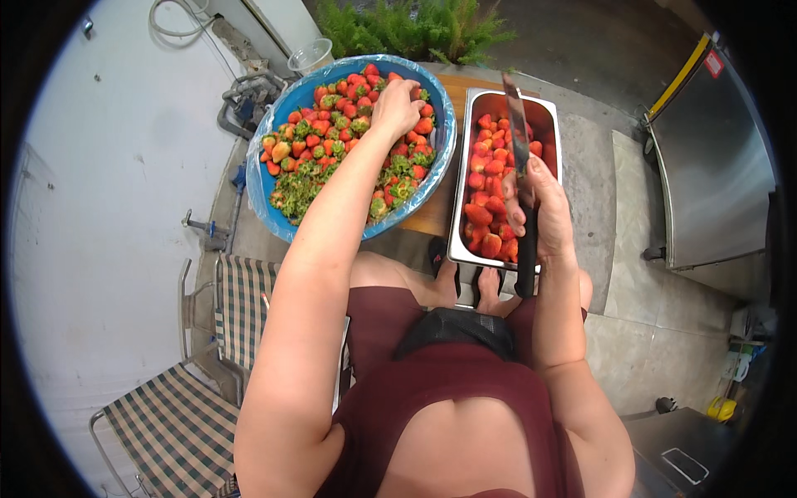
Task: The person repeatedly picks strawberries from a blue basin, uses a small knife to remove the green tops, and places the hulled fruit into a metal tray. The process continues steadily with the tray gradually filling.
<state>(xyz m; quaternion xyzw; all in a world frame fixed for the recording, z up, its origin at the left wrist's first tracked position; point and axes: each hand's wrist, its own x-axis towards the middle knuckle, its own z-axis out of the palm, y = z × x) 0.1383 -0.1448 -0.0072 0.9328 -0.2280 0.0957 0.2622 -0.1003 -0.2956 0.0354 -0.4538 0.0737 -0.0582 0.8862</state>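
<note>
My left hand (pixel 396 107) reaches into a round blue basin (pixel 258 180) lined with clear plastic, its fingers among strawberries (pixel 320 127) with green leaves. Whether it grips one cannot be told. Cut leafy tops (pixel 299 190) lie heaped in the near left part of the basin. In my right hand (pixel 548 205) is a knife (pixel 526 249) with a black handle, its blade pointing up and away from me. Knife and hand are above the right side of a deep steel pan (pixel 457 215), which holds strawberries (pixel 478 215) without leaves.
Basin and pan rest on a wooden bench (pixel 429 215). A clear plastic cup (pixel 310 56) stands behind the basin, near a green fern (pixel 411 28). Pipes and a tap (pixel 202 224) run along the left wall. Checkered chairs (pixel 174 423) are at lower left, a steel cabinet (pixel 716 168) at right.
</note>
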